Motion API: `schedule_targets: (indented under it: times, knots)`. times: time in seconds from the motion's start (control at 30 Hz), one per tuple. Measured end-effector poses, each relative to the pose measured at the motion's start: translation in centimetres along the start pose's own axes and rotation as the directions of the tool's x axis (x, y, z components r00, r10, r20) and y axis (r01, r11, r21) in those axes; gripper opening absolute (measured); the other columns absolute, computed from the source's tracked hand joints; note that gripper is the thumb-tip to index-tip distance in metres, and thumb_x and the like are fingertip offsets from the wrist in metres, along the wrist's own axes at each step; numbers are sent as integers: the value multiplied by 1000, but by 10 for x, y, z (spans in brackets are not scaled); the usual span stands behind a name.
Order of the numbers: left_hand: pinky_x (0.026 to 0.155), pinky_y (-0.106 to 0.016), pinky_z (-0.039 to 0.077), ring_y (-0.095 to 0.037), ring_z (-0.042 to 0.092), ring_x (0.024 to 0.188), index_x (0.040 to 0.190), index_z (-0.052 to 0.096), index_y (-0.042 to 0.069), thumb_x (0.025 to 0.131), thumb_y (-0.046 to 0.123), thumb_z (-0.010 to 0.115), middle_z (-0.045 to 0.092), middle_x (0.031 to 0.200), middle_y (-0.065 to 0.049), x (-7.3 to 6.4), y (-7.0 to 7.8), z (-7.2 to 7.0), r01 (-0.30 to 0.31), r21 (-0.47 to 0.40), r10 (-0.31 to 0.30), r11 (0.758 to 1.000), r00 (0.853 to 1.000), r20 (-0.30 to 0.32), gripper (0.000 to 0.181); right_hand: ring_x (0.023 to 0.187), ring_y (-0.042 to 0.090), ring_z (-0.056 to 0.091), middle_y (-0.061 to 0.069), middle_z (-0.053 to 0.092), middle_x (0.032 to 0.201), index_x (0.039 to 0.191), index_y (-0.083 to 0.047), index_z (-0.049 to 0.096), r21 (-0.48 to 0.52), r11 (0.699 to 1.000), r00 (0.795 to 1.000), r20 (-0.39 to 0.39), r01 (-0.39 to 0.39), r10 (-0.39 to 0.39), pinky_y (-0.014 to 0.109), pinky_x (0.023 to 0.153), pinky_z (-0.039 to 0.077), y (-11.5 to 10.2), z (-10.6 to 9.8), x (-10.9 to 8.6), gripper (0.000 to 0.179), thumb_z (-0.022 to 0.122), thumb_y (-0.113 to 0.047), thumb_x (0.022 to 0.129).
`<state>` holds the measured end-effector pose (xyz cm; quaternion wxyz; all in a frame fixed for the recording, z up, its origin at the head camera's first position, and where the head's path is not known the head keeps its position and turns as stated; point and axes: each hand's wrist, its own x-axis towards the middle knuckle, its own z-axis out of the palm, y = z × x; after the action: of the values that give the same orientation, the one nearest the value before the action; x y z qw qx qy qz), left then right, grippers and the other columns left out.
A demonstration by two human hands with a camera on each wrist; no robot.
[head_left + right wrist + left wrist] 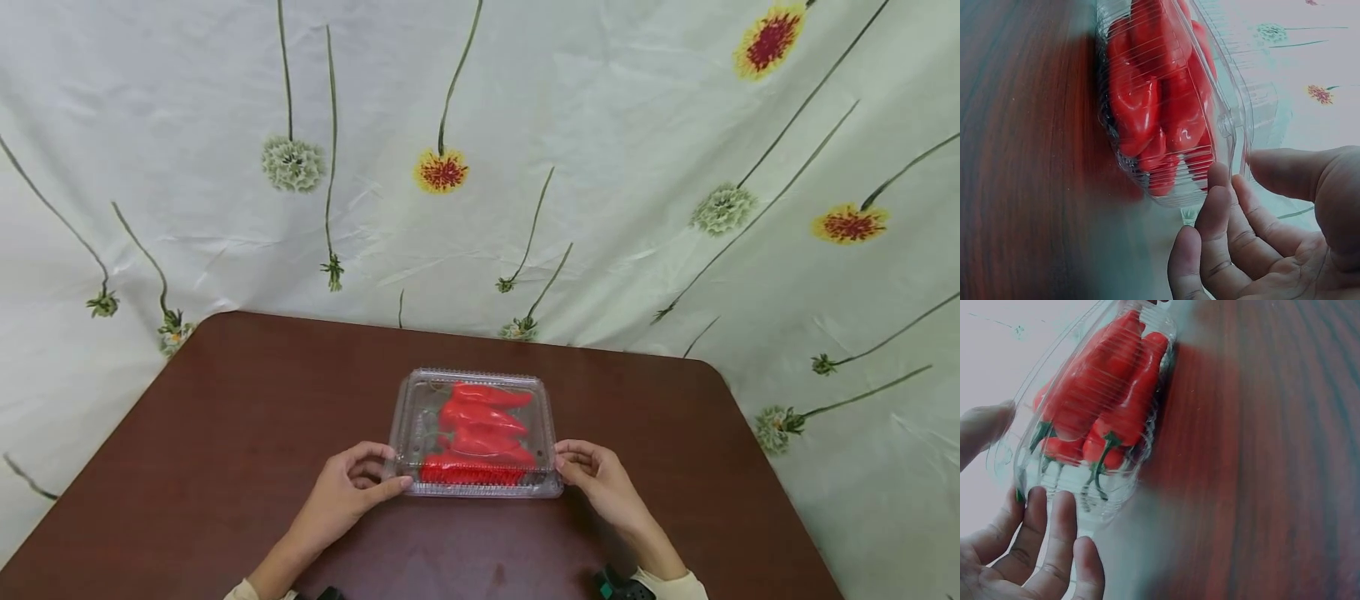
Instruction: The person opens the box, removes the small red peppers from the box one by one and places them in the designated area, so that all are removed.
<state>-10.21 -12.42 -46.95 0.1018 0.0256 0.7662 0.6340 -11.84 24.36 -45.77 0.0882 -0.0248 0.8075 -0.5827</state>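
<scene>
A clear plastic clamshell box [480,492] with its lid down sits at the middle of the table. Several red peppers [480,417] with green stems lie inside it. At the box's left side my left hand [341,496] holds the rim near the front corner; in the left wrist view, the thumb [991,425] is on one side of the rim and the fingers [1035,525] are on the other. My right hand [603,483] pinches the rim on the right side between thumb [1285,172] and fingertips. Both wrists carry dark straps.
The dark brown wooden table [225,433] has rounded far corners. Behind it and along the right side hangs a pale cloth [562,125] printed with flowers and stems.
</scene>
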Motion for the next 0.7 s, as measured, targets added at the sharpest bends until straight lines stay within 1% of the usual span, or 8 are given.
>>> schedule_targets:
  times: [0.07,0.13,0.23,0.3,0.43,0.57,0.67,0.7]
  knots:
    - [71,-28,53,-16,64,79,117,62,4,86,24,81,69,95,-9,0,1,-2,-6,19,5,1000,1000,24,42,85,6,65,14,69,101,118,9,64,-11,1000,1000,-2,5,-5,23,77,53,0,0,-1,29,66,-9,96]
    - [74,-28,53,-16,64,86,118,62,6,87,26,79,66,106,-9,0,2,-4,-27,48,26,998,999,37,40,86,7,65,15,69,102,117,8,64,-28,999,1000,-5,18,-18,23,77,53,-1,-1,-2,28,66,-9,96]
    - [77,-28,53,-14,62,95,118,63,10,89,28,77,58,122,-7,-1,3,-6,-74,87,71,993,997,35,37,84,9,64,15,69,100,116,4,65,-51,998,999,-19,28,-29,24,75,51,-2,-1,-3,26,67,-10,95]
    - [78,-27,53,-13,60,99,118,64,12,90,28,77,54,128,-6,-3,4,-7,-108,114,106,988,994,24,35,82,11,63,13,68,98,115,0,66,-73,997,999,-32,25,-28,24,74,49,-3,0,-3,24,69,-12,94]
    - [78,-26,53,-13,59,100,118,68,15,91,26,75,57,126,-4,-7,6,-8,-161,155,166,975,986,-24,31,83,13,63,12,68,97,116,-5,67,-93,995,997,-60,33,-39,25,72,47,-5,1,-2,25,71,-12,92]
    - [79,-25,53,-14,57,102,121,69,16,91,25,75,60,124,-1,-7,8,-6,-185,174,199,967,978,-67,31,89,13,64,13,69,108,122,-6,64,-86,993,993,-81,78,-85,25,76,50,-7,1,-2,32,73,-10,91]
    - [77,-24,52,-11,57,97,122,69,15,91,23,76,62,118,-2,-7,9,-4,-195,172,212,966,973,-90,33,93,14,64,14,69,118,125,-7,64,-82,990,990,-77,110,-117,26,79,51,-8,0,-3,35,73,-11,91]
    - [76,-24,52,-10,57,94,124,68,15,91,22,76,63,114,-2,-6,9,-4,-200,168,218,965,971,-94,35,94,14,64,14,68,118,125,-7,64,-81,989,989,-69,123,-129,26,80,51,-8,-1,-3,35,73,-11,91]
